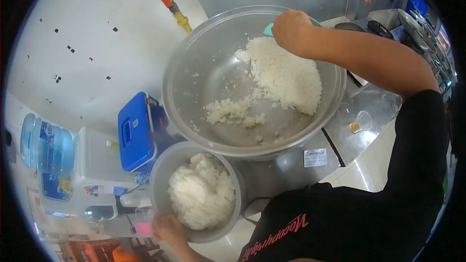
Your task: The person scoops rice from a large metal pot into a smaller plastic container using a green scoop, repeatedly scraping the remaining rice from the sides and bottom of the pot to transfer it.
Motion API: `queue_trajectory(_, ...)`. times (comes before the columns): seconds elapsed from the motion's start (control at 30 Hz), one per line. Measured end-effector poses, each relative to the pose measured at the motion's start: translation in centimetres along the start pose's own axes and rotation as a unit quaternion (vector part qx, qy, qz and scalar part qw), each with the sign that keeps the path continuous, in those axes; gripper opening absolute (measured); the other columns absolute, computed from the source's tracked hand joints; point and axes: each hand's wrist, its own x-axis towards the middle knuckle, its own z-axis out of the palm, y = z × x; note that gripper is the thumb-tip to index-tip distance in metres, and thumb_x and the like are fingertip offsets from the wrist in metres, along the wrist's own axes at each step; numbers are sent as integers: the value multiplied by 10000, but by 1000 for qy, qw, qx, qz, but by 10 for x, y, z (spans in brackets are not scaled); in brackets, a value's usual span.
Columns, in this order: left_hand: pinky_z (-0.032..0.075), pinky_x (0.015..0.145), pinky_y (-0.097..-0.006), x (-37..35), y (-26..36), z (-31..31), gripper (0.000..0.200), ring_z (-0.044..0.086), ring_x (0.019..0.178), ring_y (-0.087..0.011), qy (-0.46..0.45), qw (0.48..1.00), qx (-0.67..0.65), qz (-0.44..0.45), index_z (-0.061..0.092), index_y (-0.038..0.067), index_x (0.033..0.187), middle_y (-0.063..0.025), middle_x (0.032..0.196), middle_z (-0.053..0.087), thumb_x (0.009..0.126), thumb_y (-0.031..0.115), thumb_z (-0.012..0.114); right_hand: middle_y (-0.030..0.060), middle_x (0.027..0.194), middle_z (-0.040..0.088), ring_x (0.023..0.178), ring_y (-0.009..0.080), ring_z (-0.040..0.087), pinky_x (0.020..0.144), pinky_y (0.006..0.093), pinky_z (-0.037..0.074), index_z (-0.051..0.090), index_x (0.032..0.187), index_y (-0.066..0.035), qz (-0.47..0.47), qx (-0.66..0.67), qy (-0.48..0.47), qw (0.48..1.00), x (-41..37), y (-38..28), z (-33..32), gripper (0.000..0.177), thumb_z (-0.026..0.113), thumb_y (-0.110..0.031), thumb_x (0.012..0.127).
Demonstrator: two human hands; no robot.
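A wide metal basin [194, 75] holds a large mound of white rice [286, 75] and a smaller heap of loose grains. Over the far right part of the basin, my right hand [292, 30] is closed round a teal tool [268, 29], most of which the hand hides. Nearer to me stands a grey tub [160, 179] with a big clump of rice [201, 191] in it. My left hand [167, 230] is at the tub's lower left rim, its fingers partly hidden and too small to make out.
A blue cooler box [136, 131] stands left of the basin. Further left are a water dispenser [99, 157] and its bottle [48, 145]. A clear cup [363, 121] and a paper label [315, 158] lie right of the basin. Stacked metal lids [420, 31] are at the far right.
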Motion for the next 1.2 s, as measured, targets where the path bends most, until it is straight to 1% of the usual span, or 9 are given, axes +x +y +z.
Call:
queue_trajectory(0.23, 359, 1080, -481, -28, -14, 7, 168, 512, 1238, -363, -2, 986, -74, -152, 657, 21, 959, -178, 1213, 619, 887, 159, 721, 163, 998, 749, 912, 305, 739, 684, 421, 612, 767, 954, 17, -58, -38, -51, 996, 55, 1, 49, 179, 726, -38, 789)
queue_trajectory(0.3, 328, 1125, -476, -30, -31, 16, 303, 460, 1315, -339, 42, 967, -218, -125, 606, 19, 1170, -175, 1346, 549, 932, 182, 697, 174, 991, 745, 917, 319, 736, 728, 419, 607, 765, 933, 4, -62, -22, -69, 995, 52, 9, 41, 152, 676, -61, 829)
queue_trajectory(0.33, 445, 1035, -471, -20, -18, 4, 589, 519, 1245, -360, -40, 938, -289, -185, 453, -16, 1428, -252, 1395, 500, 986, 299, 681, 185, 984, 742, 922, 333, 734, 772, 418, 602, 762, 911, -9, -53, -7, -70, 996, 51, 13, 38, 162, 625, -84, 869)
queue_trajectory(0.43, 454, 996, -442, -10, 2, 1, 468, 516, 1194, -306, 12, 935, -317, -156, 481, -10, 1354, -203, 1330, 516, 979, 178, 689, 193, 968, 737, 911, 354, 731, 778, 427, 603, 749, 900, 3, -70, -37, -90, 993, 54, 11, 49, 131, 648, -59, 845)
queue_trajectory(0.57, 424, 1036, -477, -6, 15, -1, 513, 483, 1246, -323, -1, 877, -406, -257, 445, 13, 1415, -187, 1415, 455, 972, 136, 673, 203, 931, 730, 908, 365, 727, 761, 431, 602, 745, 862, 3, -77, -17, -121, 990, 55, 11, 46, 95, 688, -30, 794)
queue_trajectory(0.6, 383, 1091, -491, -4, 7, -2, 559, 455, 1293, -337, -26, 924, -329, -194, 433, 27, 1439, -190, 1433, 436, 955, 138, 690, 206, 909, 725, 901, 364, 725, 755, 435, 599, 744, 841, 3, -81, -29, -134, 987, 57, 8, 42, 86, 703, -19, 768)
queue_trajectory(0.7, 351, 1129, -498, -7, 2, -1, 600, 429, 1331, -342, -33, 939, -294, -174, 419, 32, 1453, -184, 1446, 420, 947, 174, 709, 208, 869, 718, 877, 363, 721, 748, 440, 594, 744, 811, 3, -109, -46, -140, 983, 69, 3, 44, 76, 713, -16, 745)
queue_trajectory(0.9, 295, 1162, -515, -5, 5, -2, 632, 396, 1363, -360, -43, 920, -313, -229, 432, 34, 1441, -191, 1446, 415, 937, 258, 741, 204, 817, 712, 830, 368, 717, 752, 430, 590, 751, 821, 8, -196, -81, -204, 956, 84, -3, 44, 108, 653, -27, 795)
queue_trajectory(1.2, 404, 1069, -490, -5, 3, -3, 592, 481, 1251, -327, -22, 946, -289, -142, 435, 28, 1435, -183, 1412, 438, 948, 185, 733, 238, 843, 713, 840, 395, 718, 768, 456, 584, 742, 845, 32, -186, 36, -181, 965, 53, -24, 12, 170, 616, -80, 865)
